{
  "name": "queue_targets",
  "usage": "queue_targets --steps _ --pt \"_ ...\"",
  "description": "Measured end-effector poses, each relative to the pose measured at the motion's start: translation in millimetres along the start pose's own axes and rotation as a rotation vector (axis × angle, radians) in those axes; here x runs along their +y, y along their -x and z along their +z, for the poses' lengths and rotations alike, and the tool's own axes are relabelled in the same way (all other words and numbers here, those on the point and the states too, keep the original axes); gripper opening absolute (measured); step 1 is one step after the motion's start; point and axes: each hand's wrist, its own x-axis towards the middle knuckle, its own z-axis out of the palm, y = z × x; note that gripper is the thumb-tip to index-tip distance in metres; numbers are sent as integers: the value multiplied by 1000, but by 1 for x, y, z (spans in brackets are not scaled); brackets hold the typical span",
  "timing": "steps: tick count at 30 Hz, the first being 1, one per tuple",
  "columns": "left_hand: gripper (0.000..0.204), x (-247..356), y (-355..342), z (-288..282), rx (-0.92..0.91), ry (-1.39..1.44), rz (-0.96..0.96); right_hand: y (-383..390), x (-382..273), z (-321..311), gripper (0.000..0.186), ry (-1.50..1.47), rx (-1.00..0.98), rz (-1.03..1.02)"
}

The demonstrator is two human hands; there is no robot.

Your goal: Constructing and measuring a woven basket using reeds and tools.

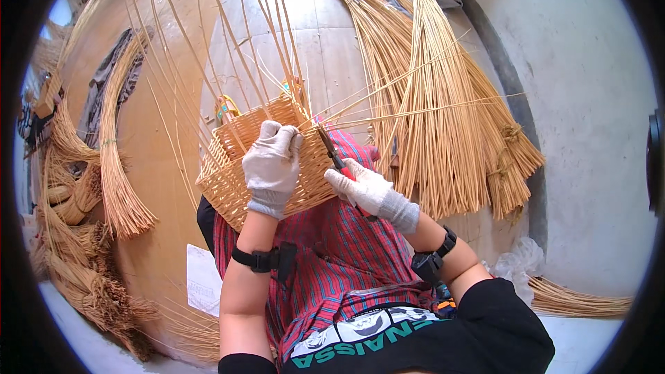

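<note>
A partly woven wicker basket [301, 183] rests on my lap, over a red striped cloth [339, 235]. Long upright canes [235, 34] rise from its rim and lean toward the far left. My left hand [272, 163], in a white glove, is closed at the basket's near rim, its fingertips pinching at a cane there. My right hand [367, 185], gloved too, grips red-handled pruning shears [341, 165]. The dark blades reach the canes at the basket's right corner. Whether the blades have closed on a cane I cannot tell. Several loose canes [415, 111] stick out to the right from that corner.
Large bundles of cane [443, 97] lie on the floor at the right, beside a pale wall [568, 48]. Another bundle [114, 145] and piled canes [90, 270] stand along the left. A white sheet [203, 278] lies near my left forearm, a clear plastic bag [519, 263] at the lower right.
</note>
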Motion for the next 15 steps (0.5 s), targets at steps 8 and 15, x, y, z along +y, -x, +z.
queue_targets --steps 8,15 --pt "15 0 0 -2 -1 -16 35 4 -8 3 98 -4 49 -34" --pt "16 3 -1 -3 -16 30 25 -2 -2 8 100 -34 76 -37"
